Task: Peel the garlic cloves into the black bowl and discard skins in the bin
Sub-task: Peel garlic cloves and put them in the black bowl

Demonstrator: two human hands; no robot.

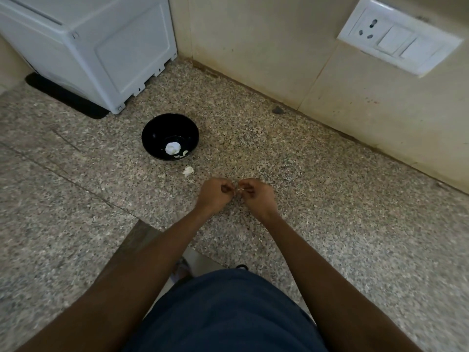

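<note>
While pinched btwn both hands: garlic clove [239, 190], nr black bowl [154, 130].

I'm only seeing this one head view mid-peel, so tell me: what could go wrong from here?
1. Both hands, left hand and right hand, pinch the garlic clove over bare counter, well short of the black bowl; a slip would likely drop it on the stone.
2. A white scrap already lies beside the bowl; skins may keep scattering.
3. No bin is in view, so discarding means leaving this spot.
</note>
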